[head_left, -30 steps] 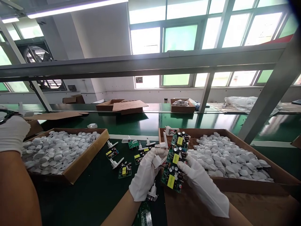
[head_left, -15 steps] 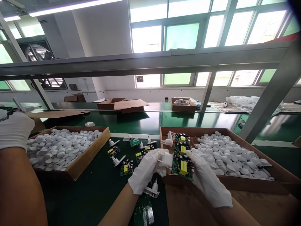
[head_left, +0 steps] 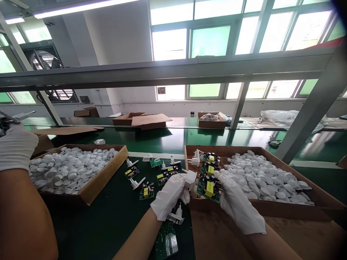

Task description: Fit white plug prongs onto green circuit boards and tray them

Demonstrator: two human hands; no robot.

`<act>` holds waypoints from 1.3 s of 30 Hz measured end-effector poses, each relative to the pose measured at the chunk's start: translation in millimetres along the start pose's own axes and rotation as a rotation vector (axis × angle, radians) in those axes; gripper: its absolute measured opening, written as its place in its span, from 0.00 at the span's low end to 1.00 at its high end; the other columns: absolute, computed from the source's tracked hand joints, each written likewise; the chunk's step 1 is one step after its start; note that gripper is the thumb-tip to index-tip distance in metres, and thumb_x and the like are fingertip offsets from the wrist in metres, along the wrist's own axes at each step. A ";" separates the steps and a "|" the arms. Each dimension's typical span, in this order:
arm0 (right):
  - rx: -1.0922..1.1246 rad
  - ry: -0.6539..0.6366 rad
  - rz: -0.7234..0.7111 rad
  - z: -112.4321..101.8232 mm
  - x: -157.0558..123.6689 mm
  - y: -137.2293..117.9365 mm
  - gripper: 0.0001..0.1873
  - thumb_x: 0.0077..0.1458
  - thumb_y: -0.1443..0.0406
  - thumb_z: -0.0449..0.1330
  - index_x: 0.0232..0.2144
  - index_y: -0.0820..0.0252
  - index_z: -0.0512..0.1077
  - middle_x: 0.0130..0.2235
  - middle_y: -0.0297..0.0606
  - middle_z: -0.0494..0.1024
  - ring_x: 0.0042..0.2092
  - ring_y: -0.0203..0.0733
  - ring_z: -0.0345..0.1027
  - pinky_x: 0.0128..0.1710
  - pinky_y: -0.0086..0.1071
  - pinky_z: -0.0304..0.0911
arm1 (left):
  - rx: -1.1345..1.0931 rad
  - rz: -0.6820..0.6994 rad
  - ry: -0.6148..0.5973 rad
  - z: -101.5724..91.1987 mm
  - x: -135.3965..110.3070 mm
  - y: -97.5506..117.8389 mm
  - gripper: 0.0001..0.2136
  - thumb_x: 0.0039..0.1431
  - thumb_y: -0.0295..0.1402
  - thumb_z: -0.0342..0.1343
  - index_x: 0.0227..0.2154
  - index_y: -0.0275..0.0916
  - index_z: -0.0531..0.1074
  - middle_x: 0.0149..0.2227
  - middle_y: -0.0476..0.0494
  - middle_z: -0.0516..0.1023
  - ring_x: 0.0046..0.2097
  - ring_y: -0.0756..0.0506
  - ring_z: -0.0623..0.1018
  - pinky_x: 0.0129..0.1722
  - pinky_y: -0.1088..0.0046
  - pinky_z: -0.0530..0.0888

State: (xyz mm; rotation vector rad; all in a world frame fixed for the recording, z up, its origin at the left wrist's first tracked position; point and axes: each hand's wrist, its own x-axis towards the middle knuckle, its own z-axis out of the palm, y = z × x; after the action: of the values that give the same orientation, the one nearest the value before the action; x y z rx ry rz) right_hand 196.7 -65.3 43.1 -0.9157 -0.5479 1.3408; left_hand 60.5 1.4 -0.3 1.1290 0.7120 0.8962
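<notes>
Holding white plug housing [head_left: 190, 179], circuit board [head_left: 208, 191]

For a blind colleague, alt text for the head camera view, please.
The left gloved hand holds a white plastic plug housing; the right gloved hand rests on green circuit boards over a cardboard tray of white round parts.

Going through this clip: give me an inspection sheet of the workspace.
Surface: green conveyor belt.
Job's things: white plug housing; circuit board with a yellow component.
Clutter: loose boards; cardboard trays of white round caps.
Hands: gloved left hand grips the housing; gloved right hand touches the board; co-worker's gloved hand at far left.
Cables: nothing seen.
Surroundings: windows, wall fan.
</notes>
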 end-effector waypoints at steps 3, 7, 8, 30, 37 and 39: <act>0.011 -0.010 0.006 -2.9 1.9 1.9 0.14 0.39 0.65 0.59 0.34 0.56 0.68 0.39 0.38 0.74 0.41 0.50 0.67 0.36 0.43 0.66 | 0.033 -0.030 -0.017 5.8 -6.0 9.2 0.16 0.40 0.46 0.56 0.15 0.38 0.66 0.12 0.50 0.64 0.14 0.52 0.63 0.15 0.77 0.60; 0.008 -0.083 0.031 -6.0 2.1 1.8 0.12 0.41 0.65 0.58 0.34 0.55 0.68 0.36 0.38 0.75 0.38 0.49 0.68 0.35 0.43 0.66 | 0.041 -0.037 -0.021 16.7 -12.2 23.6 0.12 0.40 0.40 0.58 0.19 0.35 0.69 0.13 0.51 0.65 0.15 0.53 0.63 0.15 0.78 0.59; -0.006 -0.102 0.045 -6.2 1.2 1.0 0.11 0.42 0.64 0.58 0.33 0.55 0.69 0.35 0.39 0.75 0.37 0.49 0.68 0.34 0.43 0.66 | 0.004 -0.023 -0.020 18.7 -12.9 26.7 0.11 0.40 0.38 0.59 0.23 0.35 0.71 0.15 0.50 0.67 0.17 0.53 0.64 0.17 0.78 0.61; -0.066 -0.261 0.075 -0.9 -10.8 -1.0 0.06 0.46 0.62 0.58 0.29 0.52 0.71 0.29 0.36 0.75 0.30 0.42 0.69 0.28 0.34 0.65 | 0.047 0.196 0.054 16.2 -14.0 38.0 0.13 0.51 0.39 0.51 0.26 0.30 0.68 0.20 0.48 0.66 0.22 0.55 0.63 0.21 0.82 0.60; -0.095 -0.319 0.082 -1.2 -9.8 -2.6 0.11 0.47 0.63 0.57 0.36 0.55 0.69 0.32 0.38 0.74 0.35 0.44 0.68 0.36 0.37 0.64 | 0.142 0.200 0.138 12.1 -11.8 33.8 0.15 0.50 0.41 0.51 0.28 0.31 0.70 0.20 0.46 0.71 0.22 0.52 0.68 0.21 0.80 0.64; -0.111 -0.331 0.094 -2.4 -9.9 -3.7 0.10 0.47 0.63 0.57 0.35 0.55 0.69 0.31 0.38 0.74 0.34 0.43 0.68 0.34 0.36 0.64 | 0.102 0.190 0.175 9.1 -9.0 30.7 0.16 0.49 0.42 0.52 0.27 0.31 0.71 0.20 0.45 0.71 0.22 0.51 0.69 0.21 0.79 0.65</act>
State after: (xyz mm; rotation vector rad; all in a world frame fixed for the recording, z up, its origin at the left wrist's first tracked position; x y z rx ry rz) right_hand 198.9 -75.4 46.4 -0.8203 -0.8488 1.5721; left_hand 56.8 -5.5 32.0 1.2342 0.8097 1.1405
